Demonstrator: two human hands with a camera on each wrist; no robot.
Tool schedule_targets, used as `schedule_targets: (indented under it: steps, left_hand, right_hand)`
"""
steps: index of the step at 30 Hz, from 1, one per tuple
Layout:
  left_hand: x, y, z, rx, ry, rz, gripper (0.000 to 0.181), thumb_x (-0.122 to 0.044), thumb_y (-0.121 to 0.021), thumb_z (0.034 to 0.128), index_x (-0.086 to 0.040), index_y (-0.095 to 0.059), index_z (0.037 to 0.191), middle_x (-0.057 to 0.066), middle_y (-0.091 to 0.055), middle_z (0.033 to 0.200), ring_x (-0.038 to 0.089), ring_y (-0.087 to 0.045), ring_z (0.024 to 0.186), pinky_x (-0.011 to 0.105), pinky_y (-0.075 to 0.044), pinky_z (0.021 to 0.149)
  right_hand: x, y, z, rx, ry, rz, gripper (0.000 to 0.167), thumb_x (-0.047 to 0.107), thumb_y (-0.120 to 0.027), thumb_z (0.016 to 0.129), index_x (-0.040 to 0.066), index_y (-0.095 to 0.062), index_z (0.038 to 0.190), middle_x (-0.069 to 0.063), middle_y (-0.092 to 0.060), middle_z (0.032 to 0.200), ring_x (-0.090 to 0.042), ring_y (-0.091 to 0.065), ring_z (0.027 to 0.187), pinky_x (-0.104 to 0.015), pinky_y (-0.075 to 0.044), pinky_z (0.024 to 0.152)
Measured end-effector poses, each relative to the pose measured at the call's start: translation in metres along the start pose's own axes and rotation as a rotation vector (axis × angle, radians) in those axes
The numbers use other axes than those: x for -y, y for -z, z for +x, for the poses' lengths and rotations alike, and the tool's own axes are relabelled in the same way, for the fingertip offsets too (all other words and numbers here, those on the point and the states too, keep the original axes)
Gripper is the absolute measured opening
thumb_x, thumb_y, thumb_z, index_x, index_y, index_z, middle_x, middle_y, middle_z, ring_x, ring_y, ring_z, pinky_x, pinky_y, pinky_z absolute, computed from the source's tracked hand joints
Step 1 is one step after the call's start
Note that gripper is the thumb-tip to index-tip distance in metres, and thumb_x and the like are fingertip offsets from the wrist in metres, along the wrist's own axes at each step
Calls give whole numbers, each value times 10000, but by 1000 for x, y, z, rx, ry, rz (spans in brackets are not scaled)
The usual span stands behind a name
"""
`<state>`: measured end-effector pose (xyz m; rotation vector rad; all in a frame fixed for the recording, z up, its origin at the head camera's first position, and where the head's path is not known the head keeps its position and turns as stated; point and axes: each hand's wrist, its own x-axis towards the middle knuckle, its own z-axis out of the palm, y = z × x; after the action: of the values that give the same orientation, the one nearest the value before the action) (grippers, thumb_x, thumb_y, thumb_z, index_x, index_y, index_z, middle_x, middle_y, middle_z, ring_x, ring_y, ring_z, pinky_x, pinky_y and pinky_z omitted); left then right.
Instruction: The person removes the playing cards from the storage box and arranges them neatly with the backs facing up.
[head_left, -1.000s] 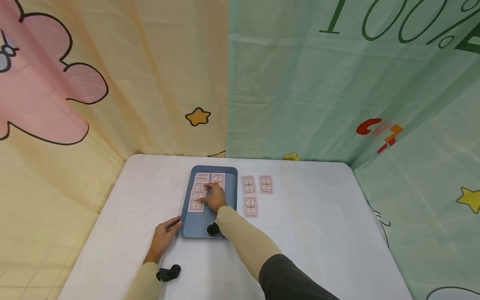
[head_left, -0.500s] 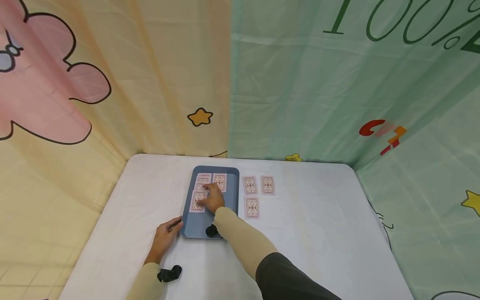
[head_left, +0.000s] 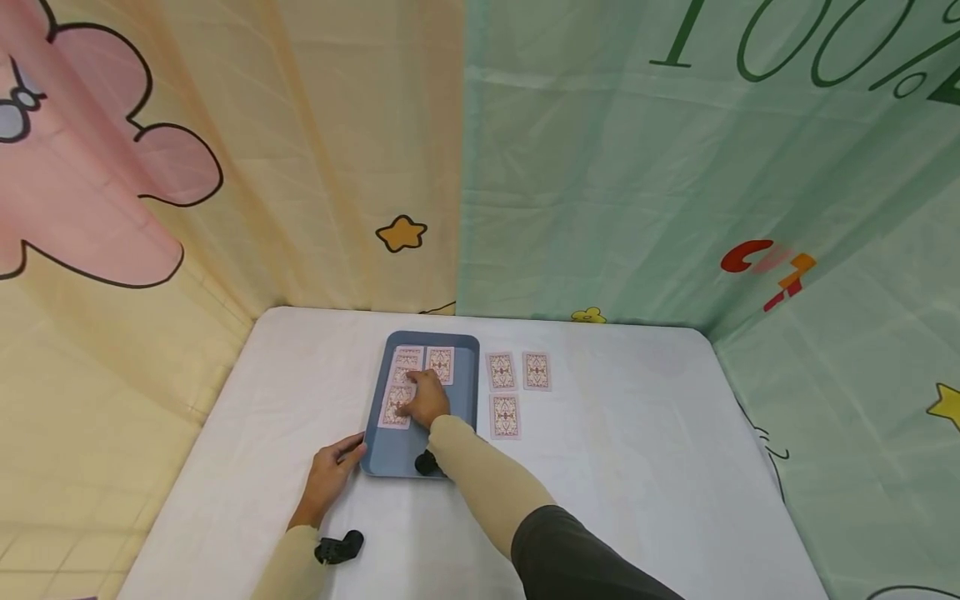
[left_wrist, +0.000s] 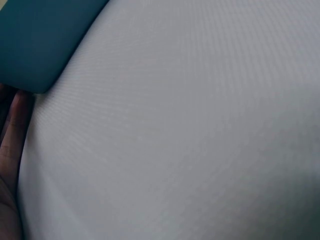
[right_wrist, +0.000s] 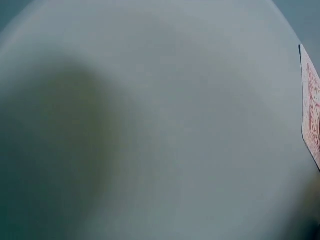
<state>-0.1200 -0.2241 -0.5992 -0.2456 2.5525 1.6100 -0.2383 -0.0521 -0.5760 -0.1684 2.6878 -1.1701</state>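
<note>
In the head view, a blue-grey tray [head_left: 418, 457] holds red-patterned playing cards, all face down. My right hand [head_left: 430, 398] is over it, thumb and fingers curved at the edges of the lower-left card [head_left: 393, 409], pinching it. Above this card lie overlapping cards [head_left: 407, 358], partly covered by my fingers. Another card [head_left: 441, 363] sits at the tray's upper right. My left hand [head_left: 328, 477] rests on the table, its fairly straight fingers touching the tray's left side. The left wrist view shows fingers [left_wrist: 15, 130] against the tray corner [left_wrist: 42, 60].
Right of the tray, three more cards lie face down on the white table [head_left: 622, 467]: an upper-left one [head_left: 501, 371], an upper-right one [head_left: 536, 371] and a lower one [head_left: 506, 416]. Printed curtains [head_left: 585, 167] hang behind the table. The right wrist view is mostly blurred.
The lower-left card has slid slightly toward me under my right hand's fingers. My left hand stays at the tray's side; the head view has shifted a little.
</note>
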Motion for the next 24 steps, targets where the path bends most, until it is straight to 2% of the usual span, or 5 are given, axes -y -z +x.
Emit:
schedule_targets:
  steps: [5, 16, 21, 24]
  left_hand:
    - [0, 1, 1, 13, -3, -9, 425, -177, -564, 979, 85, -538, 1313, 252, -526, 1347, 393, -406, 1331, 510, -334, 1090]
    - [0, 1, 2, 20, 3, -5, 431, -186, -561, 981, 83, -534, 1317, 250, -520, 1356, 391, -401, 1335, 506, -337, 1090]
    - [-2, 1, 0, 12, 5, 10, 427, -191, -568, 980, 79, -545, 1310, 247, -527, 1350, 389, -413, 1326, 503, -348, 1081]
    - [-2, 1, -1, 3, 2, 14, 426, -192, -574, 978, 81, -549, 1305, 252, -534, 1340, 394, -422, 1317, 508, -356, 1073]
  right_hand:
    - [-3, -3, 1, -11, 11, 6, 682, 119, -886, 673, 59, -608, 1293, -115, -537, 1202, -206, -551, 1043, -342, -441, 1013]
    - [-6, 0, 0, -19, 46, 60, 448, 89, -857, 712, 52, -698, 1129, -67, -582, 1081, -192, -547, 996, -339, -459, 971]
    - [-7, 1, -2, -35, 67, 100, 349, 91, -823, 757, 58, -699, 1082, -67, -670, 1080, -184, -606, 993, -324, -499, 906]
    - [-8, 4, -5, -21, 71, 161, 292, 88, -780, 806, 59, -701, 1086, -72, -678, 1017, -175, -603, 891, -315, -513, 817]
